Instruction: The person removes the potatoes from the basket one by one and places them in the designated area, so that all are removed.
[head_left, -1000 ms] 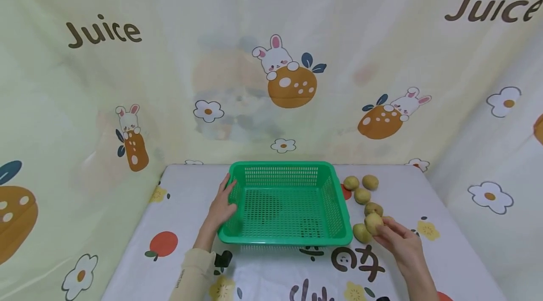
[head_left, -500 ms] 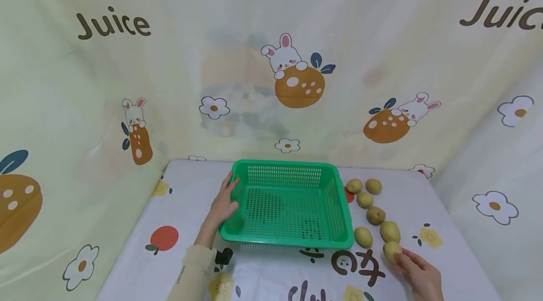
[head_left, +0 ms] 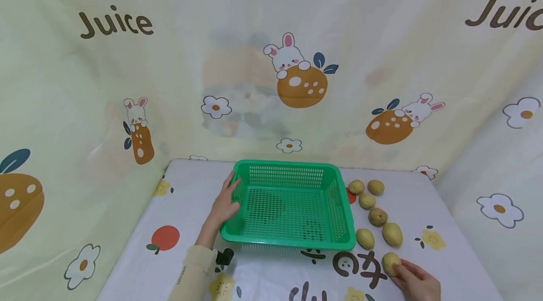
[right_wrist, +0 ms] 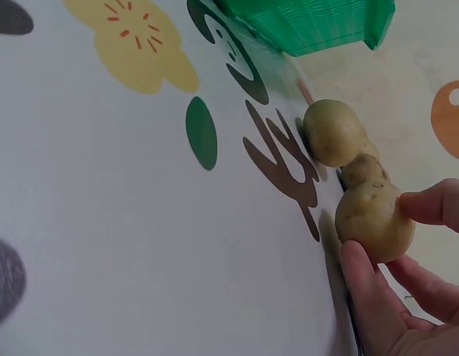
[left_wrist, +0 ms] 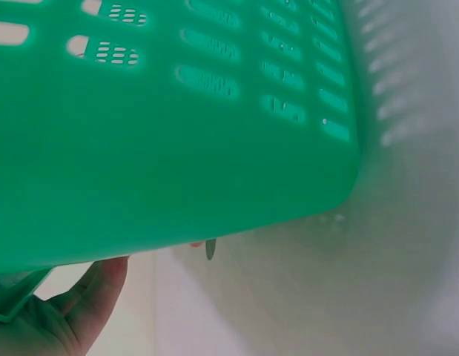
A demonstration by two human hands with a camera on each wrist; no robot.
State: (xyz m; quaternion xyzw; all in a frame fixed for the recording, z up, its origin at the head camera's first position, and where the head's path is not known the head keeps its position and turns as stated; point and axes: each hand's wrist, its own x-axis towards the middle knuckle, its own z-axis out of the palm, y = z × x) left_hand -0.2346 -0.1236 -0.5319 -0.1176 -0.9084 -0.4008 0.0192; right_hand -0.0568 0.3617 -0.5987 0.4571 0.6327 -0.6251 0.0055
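Observation:
A green plastic basket (head_left: pixel 282 211) with slotted walls stands in the middle of the table. My left hand (head_left: pixel 224 203) grips its left rim; in the left wrist view the basket's wall (left_wrist: pixel 177 163) covers most of that hand. At the near right, my right hand (head_left: pixel 417 280) pinches a potato (head_left: pixel 390 263) between thumb and fingers, low over the cloth. The right wrist view shows this potato (right_wrist: pixel 375 220) near the fingertips. Several other potatoes form an uneven line to the basket's right, the nearest one being a larger potato (head_left: pixel 392 235).
A white printed tablecloth (head_left: pixel 263 277) covers the table. Patterned curtain (head_left: pixel 237 32) hangs behind it and at both sides. One potato (head_left: pixel 365 239) lies close to the basket's near right corner.
My right hand has carried its potato toward the near right, away from the other potatoes, bringing a larger potato into view. The left hand stays at the basket's rim. The head view shifts slightly.

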